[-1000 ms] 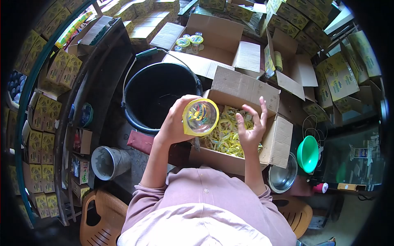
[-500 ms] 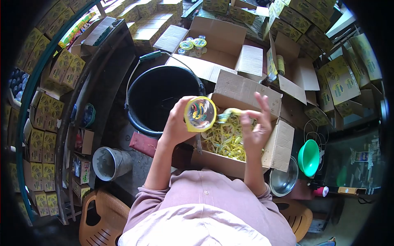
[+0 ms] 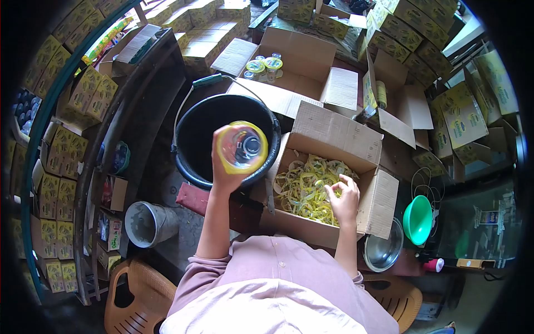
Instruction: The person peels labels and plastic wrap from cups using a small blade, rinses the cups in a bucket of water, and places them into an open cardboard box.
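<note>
Stacked yellow-printed cartons (image 3: 83,92) ring a cluttered packing floor, seen from above the seated person. Left hand (image 3: 225,167): fingers clamped around a clear plastic bottle (image 3: 242,148) bearing a yellow label band, held up over the black bucket (image 3: 203,131) with its mouth toward the camera. Right hand (image 3: 344,200): lowered into the open cardboard box (image 3: 334,131), fingertips drawn together on the heap of loose yellow bands (image 3: 303,189); whether one band is already pinched cannot be told. Step in hand, as judged: one bottle appears banded, and the right hand is selecting another band from the heap. Next move, as judged: it calls for separating a single band from the tangle without dragging up its neighbours. Behind the bucket, a second open carton (image 3: 303,50) holds several capped bottles (image 3: 264,64). Beside the box sit a steel bowl (image 3: 382,250) and a green funnel (image 3: 418,220).
</note>
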`<action>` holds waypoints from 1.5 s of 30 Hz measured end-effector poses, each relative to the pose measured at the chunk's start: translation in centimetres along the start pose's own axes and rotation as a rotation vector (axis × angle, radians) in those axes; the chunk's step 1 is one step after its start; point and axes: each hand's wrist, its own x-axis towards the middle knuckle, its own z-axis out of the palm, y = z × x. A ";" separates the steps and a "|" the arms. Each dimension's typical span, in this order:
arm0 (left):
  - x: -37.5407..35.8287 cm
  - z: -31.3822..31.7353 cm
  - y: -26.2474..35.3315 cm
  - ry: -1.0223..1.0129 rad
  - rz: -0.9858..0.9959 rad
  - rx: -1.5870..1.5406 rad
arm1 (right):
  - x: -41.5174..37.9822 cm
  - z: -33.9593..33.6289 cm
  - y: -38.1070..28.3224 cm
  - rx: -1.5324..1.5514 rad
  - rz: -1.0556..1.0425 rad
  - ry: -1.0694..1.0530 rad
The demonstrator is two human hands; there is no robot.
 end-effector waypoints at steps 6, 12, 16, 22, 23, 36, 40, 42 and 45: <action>0.2 -2.7 -2.7 0.704 -0.669 -1.329 | -0.2 0.7 -0.6 -0.050 -0.051 0.070; -1.5 -2.5 -4.7 0.811 -0.817 -1.496 | -0.1 0.5 -2.2 0.025 -0.178 0.164; -1.6 -2.5 -4.4 0.744 -0.793 -1.474 | 0.1 1.1 -3.3 0.245 -0.154 0.017; -2.6 -3.6 -4.9 0.719 -0.679 -1.320 | -2.4 10.0 -2.5 0.483 0.199 -0.505; -2.7 -3.7 -5.0 0.732 -0.667 -1.283 | -2.8 12.1 -2.0 0.540 0.223 -0.546; -2.6 -2.5 -3.3 0.629 -0.703 -1.784 | -2.8 10.4 -3.0 0.970 0.398 -0.502; -2.2 -1.9 -2.8 0.456 -0.708 -1.339 | -2.7 8.6 -1.9 1.132 0.503 -0.300; -2.4 -0.4 -2.6 0.476 -0.597 -0.686 | -2.3 7.9 -1.2 1.206 0.516 -0.237; -2.1 0.7 -2.0 0.390 -0.417 -0.352 | -1.5 6.2 -1.2 1.195 0.447 -0.146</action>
